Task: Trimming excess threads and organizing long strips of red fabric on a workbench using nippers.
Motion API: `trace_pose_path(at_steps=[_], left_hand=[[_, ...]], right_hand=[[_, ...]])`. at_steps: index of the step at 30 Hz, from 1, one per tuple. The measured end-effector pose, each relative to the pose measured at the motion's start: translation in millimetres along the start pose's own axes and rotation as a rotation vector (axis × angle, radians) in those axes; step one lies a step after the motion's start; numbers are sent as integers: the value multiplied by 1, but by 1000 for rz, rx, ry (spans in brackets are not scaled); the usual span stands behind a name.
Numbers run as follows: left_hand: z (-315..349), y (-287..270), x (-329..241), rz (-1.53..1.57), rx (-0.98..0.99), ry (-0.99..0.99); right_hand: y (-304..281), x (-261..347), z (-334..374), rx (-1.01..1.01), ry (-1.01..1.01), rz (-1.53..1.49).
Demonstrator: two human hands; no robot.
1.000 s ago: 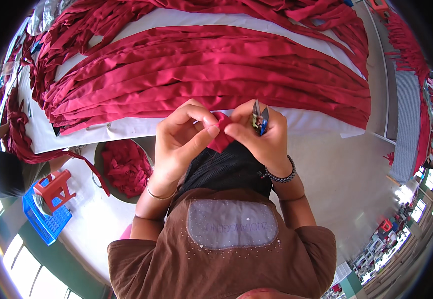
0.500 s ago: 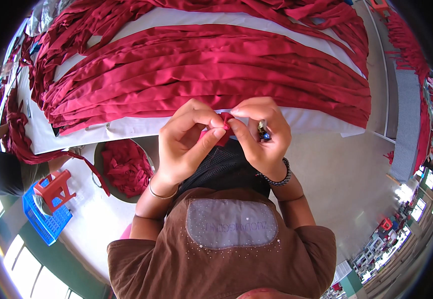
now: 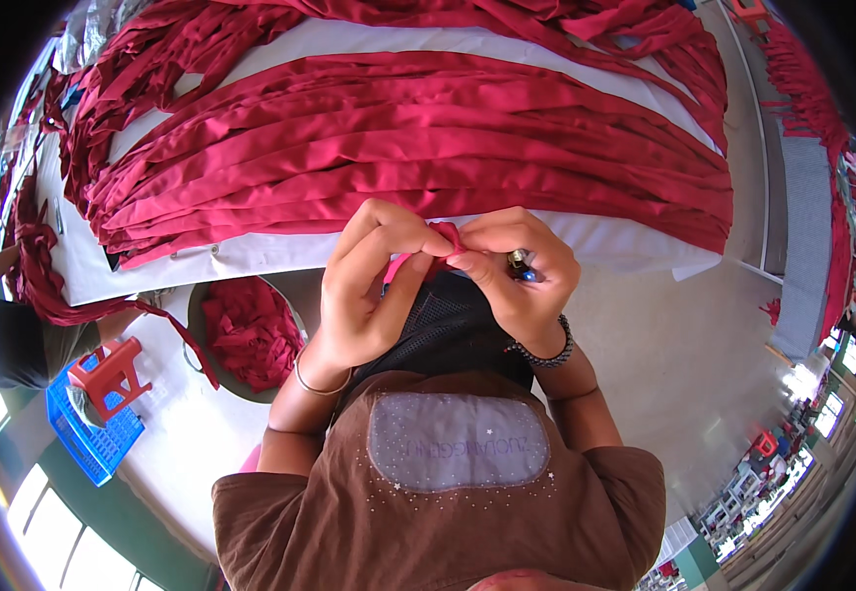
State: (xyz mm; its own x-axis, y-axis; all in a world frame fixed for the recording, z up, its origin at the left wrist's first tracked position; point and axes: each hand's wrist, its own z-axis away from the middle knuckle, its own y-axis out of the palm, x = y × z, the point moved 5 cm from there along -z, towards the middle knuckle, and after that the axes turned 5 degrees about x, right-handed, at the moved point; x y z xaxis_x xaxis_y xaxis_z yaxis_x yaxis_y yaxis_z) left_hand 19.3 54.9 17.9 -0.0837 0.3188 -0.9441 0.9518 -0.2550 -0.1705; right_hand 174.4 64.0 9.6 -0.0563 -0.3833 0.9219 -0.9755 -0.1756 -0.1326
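With the small red cloth piece (image 3: 445, 234) pinched between left hand (image 3: 367, 284) and right hand (image 3: 528, 295) beside the counter (image 3: 265, 255) and a dark tool (image 3: 521, 263) tucked in the right, grip lightly and evenly.

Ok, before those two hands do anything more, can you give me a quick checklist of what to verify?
1. Left hand pinching the small red cloth piece: ok.
2. Right hand pinching the same piece: ok.
3. Small tool kept within the right hand: ok, it shows inside the curled fingers.
4. Tip of that tool turned away from the skin: cannot tell; the hand hides most of it.
5. Tub apart from both hands: ok, it stands to the left, with red cloth inside.
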Motion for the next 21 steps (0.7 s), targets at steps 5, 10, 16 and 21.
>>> trace_pose_path(at_steps=[5, 10, 16, 21], left_hand=[[5, -7, 11, 258, -135, -40], [-4, -5, 9, 246, -141, -23], [-3, -10, 12, 288, -150, -29], [-8, -6, 17, 397, -140, -103]], right_hand=[[-5, -6, 0, -56, 62, -48], [-2, -5, -2, -46, 82, -89], [3, -6, -2, 29, 146, -38], [10, -1, -4, 177, 166, 52]])
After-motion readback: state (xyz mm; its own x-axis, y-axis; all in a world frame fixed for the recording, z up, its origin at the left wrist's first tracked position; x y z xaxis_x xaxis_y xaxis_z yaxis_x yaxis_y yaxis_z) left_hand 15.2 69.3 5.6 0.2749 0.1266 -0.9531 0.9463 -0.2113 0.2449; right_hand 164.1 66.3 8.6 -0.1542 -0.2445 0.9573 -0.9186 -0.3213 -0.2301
